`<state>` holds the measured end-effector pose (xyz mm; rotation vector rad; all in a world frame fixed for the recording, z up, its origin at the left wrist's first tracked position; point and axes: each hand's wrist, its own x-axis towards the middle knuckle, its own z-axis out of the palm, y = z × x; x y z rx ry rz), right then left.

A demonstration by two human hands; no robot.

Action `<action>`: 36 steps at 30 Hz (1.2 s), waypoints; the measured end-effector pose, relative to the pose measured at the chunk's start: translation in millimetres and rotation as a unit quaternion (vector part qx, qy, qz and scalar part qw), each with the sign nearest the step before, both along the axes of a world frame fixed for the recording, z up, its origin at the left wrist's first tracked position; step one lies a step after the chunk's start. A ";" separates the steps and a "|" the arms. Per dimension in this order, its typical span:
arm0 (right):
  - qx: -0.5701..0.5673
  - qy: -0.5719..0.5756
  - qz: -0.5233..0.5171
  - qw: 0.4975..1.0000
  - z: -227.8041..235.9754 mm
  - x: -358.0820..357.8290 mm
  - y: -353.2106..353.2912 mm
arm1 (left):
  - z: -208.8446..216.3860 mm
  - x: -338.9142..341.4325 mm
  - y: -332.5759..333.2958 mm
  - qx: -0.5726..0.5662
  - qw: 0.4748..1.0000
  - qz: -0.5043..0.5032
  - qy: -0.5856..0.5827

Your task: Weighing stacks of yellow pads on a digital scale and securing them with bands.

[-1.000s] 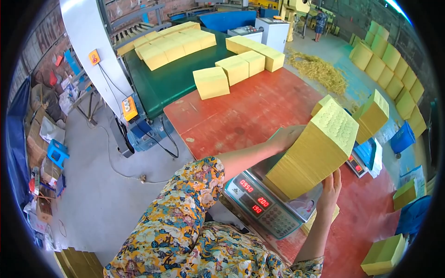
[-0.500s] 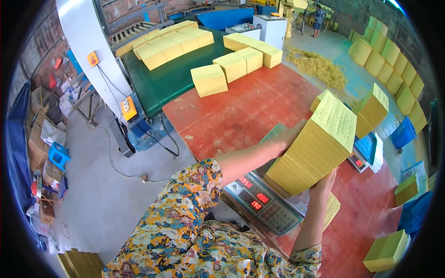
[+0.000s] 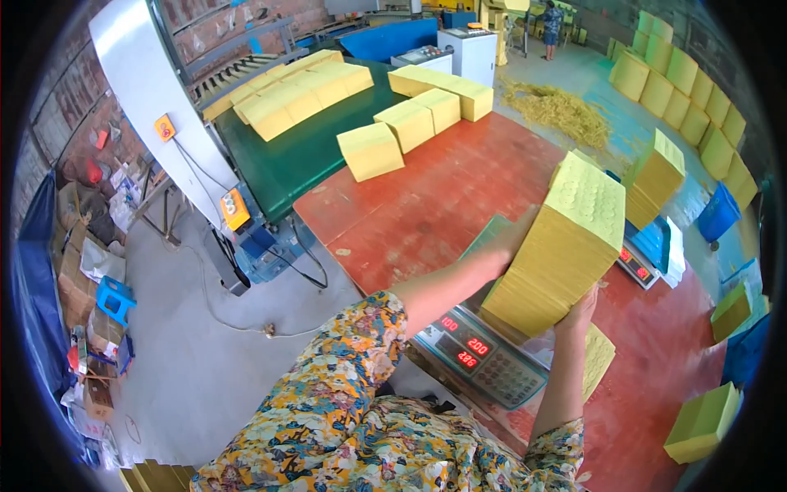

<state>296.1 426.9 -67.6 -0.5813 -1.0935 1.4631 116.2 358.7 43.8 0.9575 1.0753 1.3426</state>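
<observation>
A thick block of yellow paper [image 3: 559, 254] tilts over a counting scale [image 3: 492, 373], its upper face embossed with rows of curved marks. My left hand [image 3: 515, 239] grips its far left side; the fingertips are hidden behind the block. Low on the right side, my right hand [image 3: 579, 316] supports it with the fingers partly under the stack. Red digits glow on the scale's panel, nearest to me. Whether the block's lower end rests on the scale's pan, I cannot tell. Another yellow stack [image 3: 598, 359] lies on the red table [image 3: 443, 205], right of the scale.
Yellow blocks [image 3: 373, 152] line the table's far edge; more sit on a green machine bed [image 3: 320, 156]. A second scale [image 3: 638, 264] with a blue tray stands right. Beyond are a blue bin [image 3: 719, 211], a heap of yellow strips [image 3: 557, 115], stacked yellow blocks [image 3: 676, 90] and a distant person [image 3: 551, 31].
The block has been lowered slightly and turned a little more upright, with both hands still on it. The scale's red readings have changed. The whole view has shifted slightly.
</observation>
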 end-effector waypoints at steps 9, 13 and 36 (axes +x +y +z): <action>-0.103 0.016 -0.041 0.994 41.4 -0.1 -61.2 | -44.1 12.1 -7.5 0.017 0.985 -0.001 -0.173; -0.062 -0.060 -0.125 0.988 26.9 16.9 -76.4 | -67.4 22.6 -49.5 0.095 0.993 0.021 -0.064; 0.091 -0.331 0.167 0.924 -45.4 -222.9 -313.3 | -148.7 -227.2 -266.7 -0.101 0.973 -0.050 0.200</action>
